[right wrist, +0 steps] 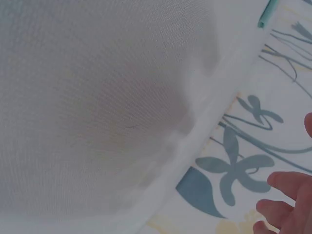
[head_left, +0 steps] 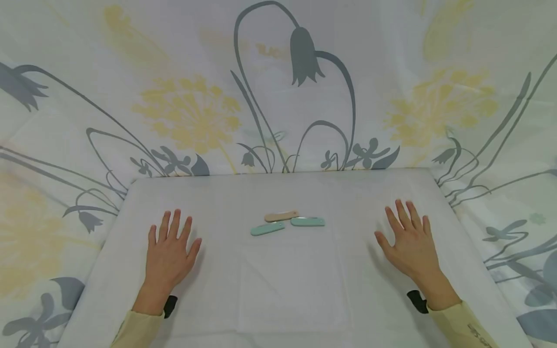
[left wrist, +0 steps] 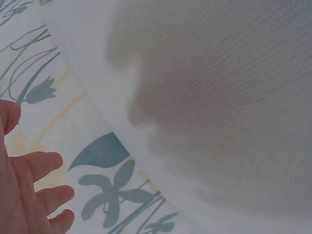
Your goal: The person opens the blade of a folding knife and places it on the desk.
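Note:
Three slim, folded pieces with rounded ends and a thin shiny edge, like small folding razors, lie close together near the middle of the white table. Two are mint green, a left one (head_left: 267, 228) and a right one (head_left: 307, 222); a beige one (head_left: 281, 216) lies just behind them. My left hand (head_left: 167, 258) is to their left, back upward, fingers straight and spread, holding nothing. On the far right my right hand (head_left: 411, 246) is likewise spread and holds nothing. In the right wrist view, part of a green piece (right wrist: 267, 13) shows at the top edge.
The white table (head_left: 291, 290) has a faintly creased covering. Behind it and at both sides hangs white cloth (head_left: 374, 29) printed with grey flowers and yellow blossoms. Dark bands (head_left: 417, 301) show at both wrists, beside pale yellow sleeves (head_left: 138, 329).

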The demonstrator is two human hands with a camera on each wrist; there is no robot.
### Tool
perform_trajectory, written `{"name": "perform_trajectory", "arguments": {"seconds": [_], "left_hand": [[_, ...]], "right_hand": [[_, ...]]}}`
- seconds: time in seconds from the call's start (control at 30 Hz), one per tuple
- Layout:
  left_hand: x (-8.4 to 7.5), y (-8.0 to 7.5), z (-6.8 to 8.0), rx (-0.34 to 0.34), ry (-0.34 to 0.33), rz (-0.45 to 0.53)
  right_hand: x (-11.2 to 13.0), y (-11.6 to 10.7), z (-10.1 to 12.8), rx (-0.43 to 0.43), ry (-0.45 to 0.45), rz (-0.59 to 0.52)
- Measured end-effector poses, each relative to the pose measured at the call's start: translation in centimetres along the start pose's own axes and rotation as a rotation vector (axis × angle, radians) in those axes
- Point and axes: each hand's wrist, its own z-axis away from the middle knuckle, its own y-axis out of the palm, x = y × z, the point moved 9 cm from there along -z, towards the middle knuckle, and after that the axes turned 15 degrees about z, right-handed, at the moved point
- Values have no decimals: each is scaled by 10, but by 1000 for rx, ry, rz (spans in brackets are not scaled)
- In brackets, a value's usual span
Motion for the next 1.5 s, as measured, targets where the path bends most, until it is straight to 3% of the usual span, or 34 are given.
{"name": "perform_trajectory", "arguments": {"seconds": [0.2, 0.47, 0.73, 0.9, 1.0, 1.5], "left_hand": [[-6, 0, 0, -21, 3, 44], [-19, -7, -2, -148, 70, 151], [-23, 6, -5, -75, -73, 330], [-28, 18, -9, -48, -116, 422], [-34, 25, -14, -43, -132, 472], [-56, 71, -40, 18, -227, 685]], "right_hand": [[4, -6, 2, -60, 3, -51], [10, -12, 5, -118, 75, -182], [23, -3, 4, -136, 109, -365], [40, -4, -4, -191, 80, -443], [50, 1, -10, -168, 84, -493], [116, 41, -36, 125, 129, -785]]}}
